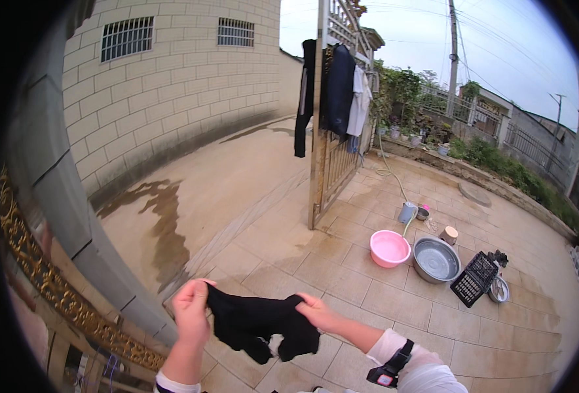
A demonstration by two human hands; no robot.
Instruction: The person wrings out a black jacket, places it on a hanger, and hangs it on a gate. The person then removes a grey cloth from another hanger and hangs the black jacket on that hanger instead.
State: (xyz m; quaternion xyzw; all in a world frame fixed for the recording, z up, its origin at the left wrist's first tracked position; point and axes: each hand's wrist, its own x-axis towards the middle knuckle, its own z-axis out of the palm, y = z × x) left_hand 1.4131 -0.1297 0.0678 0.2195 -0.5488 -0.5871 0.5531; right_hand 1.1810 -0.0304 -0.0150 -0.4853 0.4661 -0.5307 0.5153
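Observation:
A black cloth garment [262, 319] hangs stretched between my two hands, above the tiled ground. My left hand [192, 302] grips its upper left corner between thumb and fingers. At the upper right corner, my right hand [316, 312] pinches the fabric. Two short leg-like parts hang at the bottom, with a small pale patch showing between them. The garment's exact kind is hard to tell. Around my right forearm sits a black strap [392, 366] with a small device on it.
A metal gate [321, 172] stands ahead, with black trousers [305, 103], a dark jacket [339, 91] and a white shirt [359, 100] hanging on it. To the right are a pink basin [390, 249], a grey basin [436, 259], a black crate [474, 279] and a hose [392, 179]. An ornate gold gate [73, 294] borders my left.

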